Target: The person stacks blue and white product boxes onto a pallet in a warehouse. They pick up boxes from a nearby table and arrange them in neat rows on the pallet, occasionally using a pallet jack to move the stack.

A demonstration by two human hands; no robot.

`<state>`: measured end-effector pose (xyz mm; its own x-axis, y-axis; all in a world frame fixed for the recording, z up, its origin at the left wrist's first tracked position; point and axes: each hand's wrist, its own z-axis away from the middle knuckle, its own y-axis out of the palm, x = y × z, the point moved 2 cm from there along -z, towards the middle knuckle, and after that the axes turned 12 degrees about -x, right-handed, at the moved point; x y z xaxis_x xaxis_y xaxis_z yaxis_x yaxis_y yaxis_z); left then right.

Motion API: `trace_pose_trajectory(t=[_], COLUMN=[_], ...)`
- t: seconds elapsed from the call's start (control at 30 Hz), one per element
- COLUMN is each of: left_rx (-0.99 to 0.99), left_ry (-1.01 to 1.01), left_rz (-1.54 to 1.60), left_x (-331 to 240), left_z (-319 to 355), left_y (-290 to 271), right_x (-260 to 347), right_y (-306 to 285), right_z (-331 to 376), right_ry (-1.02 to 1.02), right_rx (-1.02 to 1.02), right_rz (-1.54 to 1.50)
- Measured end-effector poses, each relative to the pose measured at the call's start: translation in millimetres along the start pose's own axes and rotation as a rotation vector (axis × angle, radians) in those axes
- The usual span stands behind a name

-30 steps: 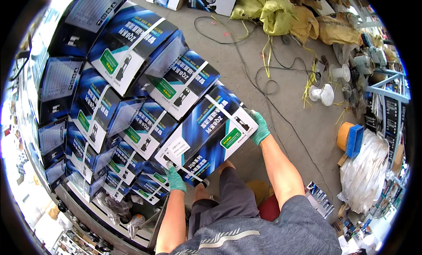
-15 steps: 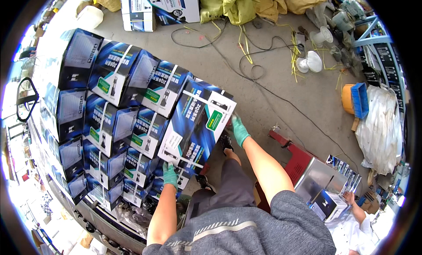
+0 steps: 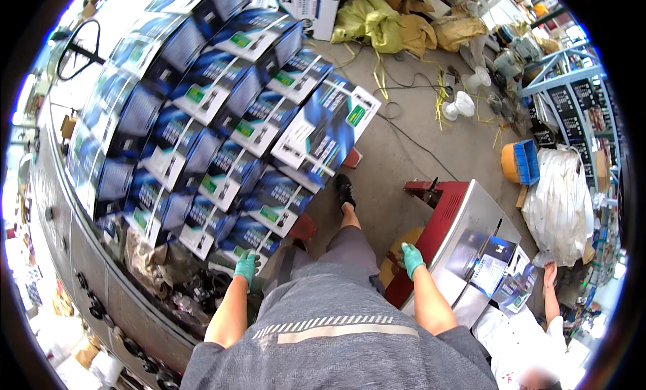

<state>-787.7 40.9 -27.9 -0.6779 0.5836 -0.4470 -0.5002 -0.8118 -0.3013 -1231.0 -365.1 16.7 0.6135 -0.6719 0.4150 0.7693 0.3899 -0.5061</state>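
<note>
The left grip [image 3: 247, 265], green-gloved, was part-open and empty, just beside the lower box [image 3: 252, 237]; contact could not be confirmed. The right grip [image 3: 411, 259] was likewise part-open and empty, near the red-sided counter [image 3: 474, 222]. The end box [image 3: 330, 124], banded with a white strap, was at the right-hand side of the box stack [image 3: 202, 151], beyond reach of either grip as held. Judged by its shape, such a box called for a palm at each opposite end, load kept off the strap, and edges set square to its neighbours; flush seating could not be verified. Farther right, a co-worker's hand [image 3: 550, 276] was near the printed boxes [image 3: 494, 265] on the counter.
</note>
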Motion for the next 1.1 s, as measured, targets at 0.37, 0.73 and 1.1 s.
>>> trace_pose_trajectory(t=[0.37,0.73,1.1], left_rx=[-0.025,0.064,0.041], left_ry=[-0.196,0.037,-0.06], left_rz=[-0.094,-0.023,0.058], left_x=[182,181,169], left_z=[45,51,68], left_y=[-108,-89,-90], right_x=[-198,-225,-255], right_y=[-23,-62,-60], right_z=[151,139,144], right_ry=[-0.562,0.091,-0.334], right_rx=[-0.355,-0.209,-0.212], right_rz=[0.531,0.236,0.529])
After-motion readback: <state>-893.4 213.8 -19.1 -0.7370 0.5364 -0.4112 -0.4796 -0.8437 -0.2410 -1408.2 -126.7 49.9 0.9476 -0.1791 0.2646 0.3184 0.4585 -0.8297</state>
